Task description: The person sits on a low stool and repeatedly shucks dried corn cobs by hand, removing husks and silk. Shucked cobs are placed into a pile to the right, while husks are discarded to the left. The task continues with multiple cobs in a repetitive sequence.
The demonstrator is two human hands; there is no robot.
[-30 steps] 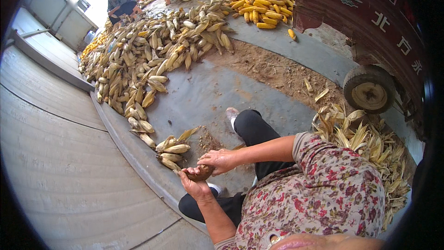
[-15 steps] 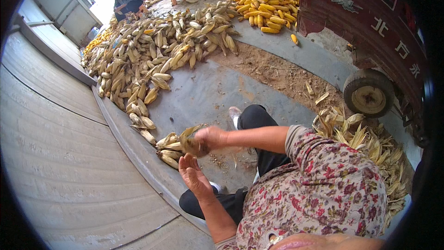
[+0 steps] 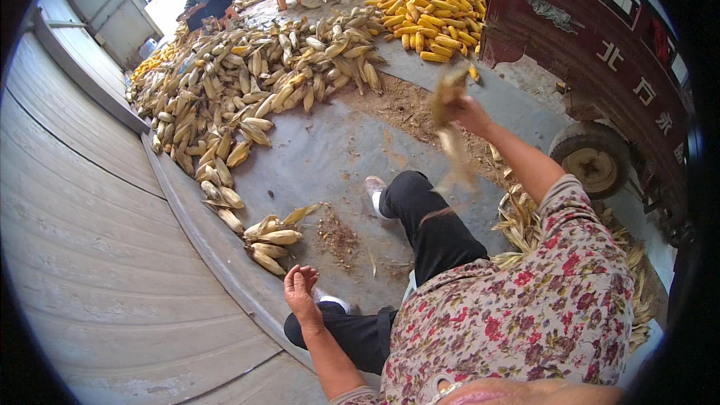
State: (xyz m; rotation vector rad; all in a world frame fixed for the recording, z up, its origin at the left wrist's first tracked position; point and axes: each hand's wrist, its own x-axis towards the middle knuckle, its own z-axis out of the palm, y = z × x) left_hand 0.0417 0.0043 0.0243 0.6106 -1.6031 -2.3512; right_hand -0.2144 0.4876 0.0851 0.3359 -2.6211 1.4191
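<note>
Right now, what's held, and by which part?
Right hand: a brownish husk-like thing, seemingly gripped near its middle; motion blur hides the exact spot. Left hand: nothing visibly held.

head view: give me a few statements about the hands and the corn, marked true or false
1. The right hand holds a blurred husk-coloured object. True.
2. The left hand grips a yellow cob. False: no cob shows in it.
3. The yellow cobs are heaped beside the dark red vehicle. True.
4. The big pile of husk-covered ears fills a basket. False: it lies on the ground.
5. A few husk-covered ears lie near the left hand. True.
</note>
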